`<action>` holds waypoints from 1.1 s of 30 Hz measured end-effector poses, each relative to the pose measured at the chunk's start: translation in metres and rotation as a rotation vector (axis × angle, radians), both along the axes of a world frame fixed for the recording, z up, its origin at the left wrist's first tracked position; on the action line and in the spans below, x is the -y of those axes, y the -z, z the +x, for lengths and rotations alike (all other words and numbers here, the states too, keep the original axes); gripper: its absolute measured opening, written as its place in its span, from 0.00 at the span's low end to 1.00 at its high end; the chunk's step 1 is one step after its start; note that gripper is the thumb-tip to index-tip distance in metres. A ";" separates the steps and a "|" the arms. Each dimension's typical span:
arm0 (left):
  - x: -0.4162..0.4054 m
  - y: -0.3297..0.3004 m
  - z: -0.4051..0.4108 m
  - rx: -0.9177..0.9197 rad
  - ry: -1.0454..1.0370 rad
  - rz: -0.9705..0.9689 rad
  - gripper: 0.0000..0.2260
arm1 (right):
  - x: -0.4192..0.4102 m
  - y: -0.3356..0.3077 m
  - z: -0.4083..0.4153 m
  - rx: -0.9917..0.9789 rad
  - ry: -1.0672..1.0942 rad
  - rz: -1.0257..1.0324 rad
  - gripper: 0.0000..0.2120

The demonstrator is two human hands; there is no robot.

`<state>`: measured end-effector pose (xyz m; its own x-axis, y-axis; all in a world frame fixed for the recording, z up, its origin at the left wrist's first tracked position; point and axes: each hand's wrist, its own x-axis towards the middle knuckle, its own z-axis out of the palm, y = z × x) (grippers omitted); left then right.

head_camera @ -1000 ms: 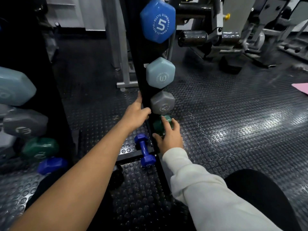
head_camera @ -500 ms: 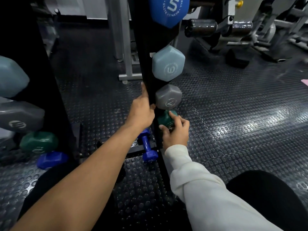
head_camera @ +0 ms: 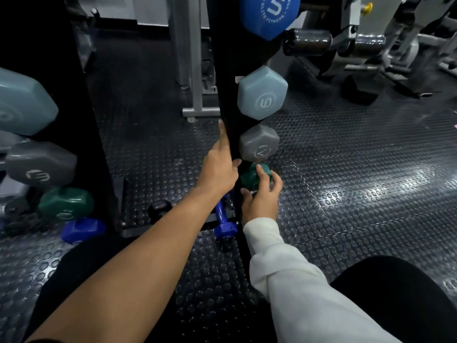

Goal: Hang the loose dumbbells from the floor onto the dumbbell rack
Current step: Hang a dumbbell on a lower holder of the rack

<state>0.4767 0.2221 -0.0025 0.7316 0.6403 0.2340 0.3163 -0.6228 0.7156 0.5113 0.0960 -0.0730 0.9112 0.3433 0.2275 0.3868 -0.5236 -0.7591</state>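
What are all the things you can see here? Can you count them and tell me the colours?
Big blue dumbbell: 1, blue, marked 5, top of the rack post.
Pale blue dumbbell: 1, light blue, below it.
Grey dumbbell: 1, grey, below that.
Green dumbbell: 1, dark green, lowest on the post, in the right hand.
Small blue dumbbell: 1, blue, at the rack's base.
Dumbbell ends at left: 4, light blue, grey, green, blue, stacked top to bottom.
Floor: black, studded rubber.
Gym machines: grey, behind.
Left hand: bare arm, on the post.
Right hand: white sleeve, grips the green dumbbell.
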 end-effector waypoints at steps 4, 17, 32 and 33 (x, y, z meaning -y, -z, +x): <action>-0.002 0.004 0.002 0.003 0.002 0.015 0.48 | -0.009 0.008 -0.002 0.042 0.032 0.066 0.33; -0.031 0.014 0.002 0.298 -0.034 -0.290 0.34 | -0.002 0.003 0.000 0.053 0.001 0.145 0.31; -0.046 0.022 0.063 0.416 0.052 -1.083 0.35 | -0.016 0.008 0.010 -0.258 0.146 0.241 0.38; -0.051 0.034 0.068 0.419 0.044 -1.077 0.37 | -0.016 0.010 0.011 -0.227 0.144 0.227 0.37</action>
